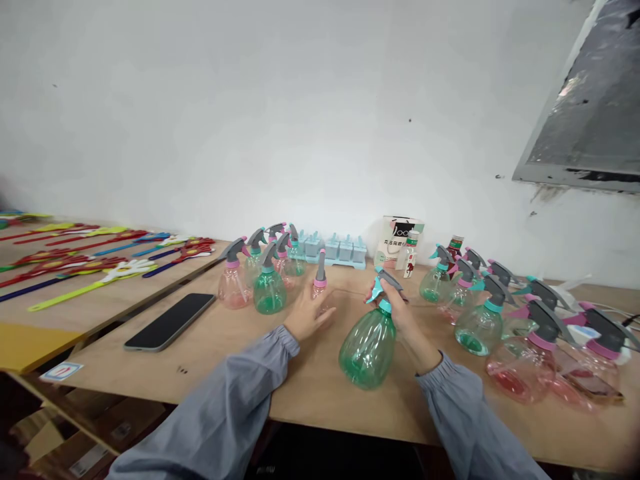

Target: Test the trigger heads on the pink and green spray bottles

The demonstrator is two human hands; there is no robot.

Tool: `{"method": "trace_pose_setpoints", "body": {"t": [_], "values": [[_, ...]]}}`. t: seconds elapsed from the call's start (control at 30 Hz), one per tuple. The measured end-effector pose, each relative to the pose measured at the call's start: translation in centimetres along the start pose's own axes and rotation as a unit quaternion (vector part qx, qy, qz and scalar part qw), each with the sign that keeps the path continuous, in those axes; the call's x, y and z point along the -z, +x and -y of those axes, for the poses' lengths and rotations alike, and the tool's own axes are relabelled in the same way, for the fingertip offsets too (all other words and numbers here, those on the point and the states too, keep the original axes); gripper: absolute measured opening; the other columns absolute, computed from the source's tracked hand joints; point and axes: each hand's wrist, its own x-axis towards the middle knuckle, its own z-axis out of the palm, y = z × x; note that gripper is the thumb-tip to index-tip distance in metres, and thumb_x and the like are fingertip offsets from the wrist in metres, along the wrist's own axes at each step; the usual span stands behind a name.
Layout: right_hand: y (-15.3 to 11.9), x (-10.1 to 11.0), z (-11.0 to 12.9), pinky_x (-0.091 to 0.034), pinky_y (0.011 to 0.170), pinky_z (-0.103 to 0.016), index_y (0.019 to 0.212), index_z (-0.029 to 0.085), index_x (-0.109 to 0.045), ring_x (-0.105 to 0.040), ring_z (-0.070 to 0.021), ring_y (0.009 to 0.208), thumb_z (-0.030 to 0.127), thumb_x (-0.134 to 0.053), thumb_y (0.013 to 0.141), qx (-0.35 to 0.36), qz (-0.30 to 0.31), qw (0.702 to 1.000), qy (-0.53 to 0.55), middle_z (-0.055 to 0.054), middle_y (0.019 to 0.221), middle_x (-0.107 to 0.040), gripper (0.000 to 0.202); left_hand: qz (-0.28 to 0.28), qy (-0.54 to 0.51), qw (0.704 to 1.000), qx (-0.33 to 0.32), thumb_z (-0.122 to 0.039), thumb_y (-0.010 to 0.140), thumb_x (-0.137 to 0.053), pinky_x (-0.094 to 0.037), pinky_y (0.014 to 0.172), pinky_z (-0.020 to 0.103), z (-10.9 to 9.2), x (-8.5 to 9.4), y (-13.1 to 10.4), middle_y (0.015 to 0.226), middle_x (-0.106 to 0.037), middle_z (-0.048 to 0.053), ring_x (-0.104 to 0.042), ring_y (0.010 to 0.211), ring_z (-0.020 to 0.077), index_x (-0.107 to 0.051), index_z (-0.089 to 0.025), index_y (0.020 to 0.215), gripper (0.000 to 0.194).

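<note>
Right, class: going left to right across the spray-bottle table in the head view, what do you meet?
Blue-edged label, phone, leftmost pink spray bottle, left hand, green spray bottle in the right hand, rightmost cluster of spray bottles.

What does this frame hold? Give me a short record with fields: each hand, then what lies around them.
Left hand: at the middle pink bottle, partly hiding it; grip unclear
Right hand: gripping a green bottle at its spray head, bottle tilted
Left cluster: pink and green spray bottles
Right cluster: more pink and green bottles
Far left: colourful hand-shaped clappers
Near left: dark-screened phone
Back: blue moulds, printed box
</note>
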Motion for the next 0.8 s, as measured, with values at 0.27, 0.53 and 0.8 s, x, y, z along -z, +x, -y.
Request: {"method": "trace_pose_setpoints", "body": {"t": [0.27, 0.53, 0.8], "values": [[-0.1, 0.7, -0.1, -0.051, 0.063, -0.028, 0.068, 0.023, -0.066, -0.065, -0.0171, 0.066, 0.066, -0.074, 0.071, -0.005, -0.021, 1.000, -0.002, -0.001, 0.067, -0.069, 0.044, -0.016, -0.013, 0.999, -0.025, -0.048, 0.097, -0.053, -0.046, 0.110, 0.053, 0.6, -0.5, 0.0, 0.135, -0.042, 0.015, -0.053, 0.126, 0.0325, -0.056, -0.024, 0.140, 0.050], [0.1, 1.0, -0.5, -0.050, 0.058, -0.028, 0.071, 0.023, -0.067, -0.066, -0.0171, 0.065, 0.066, -0.074, 0.070, -0.019, -0.050, 0.999, 0.009, -0.001, 0.069, -0.069, 0.043, -0.018, -0.023, 0.999, -0.032, -0.048, 0.096, -0.056, -0.046, 0.109, 0.054, 0.5, -0.5, 0.0, 0.137, -0.042, 0.016, -0.052, 0.128, 0.0334, -0.055, -0.025, 0.140, 0.050], [0.0, 1.4, -0.4, -0.054, 0.071, -0.030, 0.077, 0.024, -0.069, -0.069, -0.0186, 0.077, 0.063, -0.074, 0.073, 0.027, -0.057, 0.998, -0.017, -0.001, 0.076, -0.072, 0.040, -0.010, -0.020, 0.999, -0.035, -0.048, 0.096, -0.055, -0.046, 0.109, 0.053, 0.5, -0.3, 0.0, 0.136, -0.040, 0.015, -0.051, 0.127, 0.0331, -0.054, -0.024, 0.141, 0.051]]}}
